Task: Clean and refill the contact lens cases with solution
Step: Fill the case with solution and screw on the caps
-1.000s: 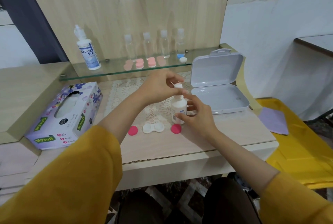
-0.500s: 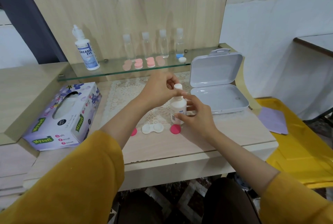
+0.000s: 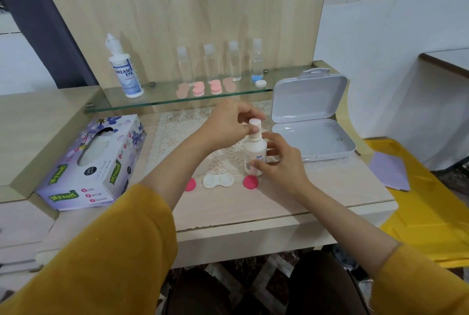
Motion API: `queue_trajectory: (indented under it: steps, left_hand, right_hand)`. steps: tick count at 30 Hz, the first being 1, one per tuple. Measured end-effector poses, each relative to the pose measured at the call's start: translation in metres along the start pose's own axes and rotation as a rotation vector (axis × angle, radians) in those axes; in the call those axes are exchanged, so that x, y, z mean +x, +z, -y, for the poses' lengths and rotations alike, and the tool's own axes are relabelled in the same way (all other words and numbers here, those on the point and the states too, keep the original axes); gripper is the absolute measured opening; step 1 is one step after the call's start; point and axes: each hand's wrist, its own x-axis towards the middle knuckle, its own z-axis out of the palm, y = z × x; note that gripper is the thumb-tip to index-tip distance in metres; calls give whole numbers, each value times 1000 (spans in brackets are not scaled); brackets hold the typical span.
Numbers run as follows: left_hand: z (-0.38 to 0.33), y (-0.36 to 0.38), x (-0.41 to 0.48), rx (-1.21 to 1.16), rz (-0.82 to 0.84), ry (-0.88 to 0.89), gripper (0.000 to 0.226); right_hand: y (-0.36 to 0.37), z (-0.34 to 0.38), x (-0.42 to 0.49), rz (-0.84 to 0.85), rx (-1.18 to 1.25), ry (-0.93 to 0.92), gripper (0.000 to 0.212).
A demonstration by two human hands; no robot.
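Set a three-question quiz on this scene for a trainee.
1. True or false: the white lens case on the desk lies open, with a pink cap at each side.
2. While the right hand grips the small white bottle, the left hand pinches: A) a tissue, B) the bottle cap, C) a pink cap.
3. How many small clear bottles stand on the glass shelf?
Key: 1 true; 2 B; 3 four.
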Motion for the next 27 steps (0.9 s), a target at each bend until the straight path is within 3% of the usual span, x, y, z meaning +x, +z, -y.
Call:
queue_trajectory:
  steps: [4,11,20,27]
  left_hand:
    - [2,5,-1,2,-139,-38,21]
    - [14,-3,-11,-55,-131,-4,26]
    - [123,-9,-90,136,-200,-369,36]
    - [144,-7,-111,225,-193,-319,34]
  right_hand:
    - [0,-2,1,-4,-48,-10,50]
    - [2,0,11,-42,-141,-47,50]
    - [4,3,54,-159,-242,15,49]
    - [11,-1,74,-223,-356,41,50]
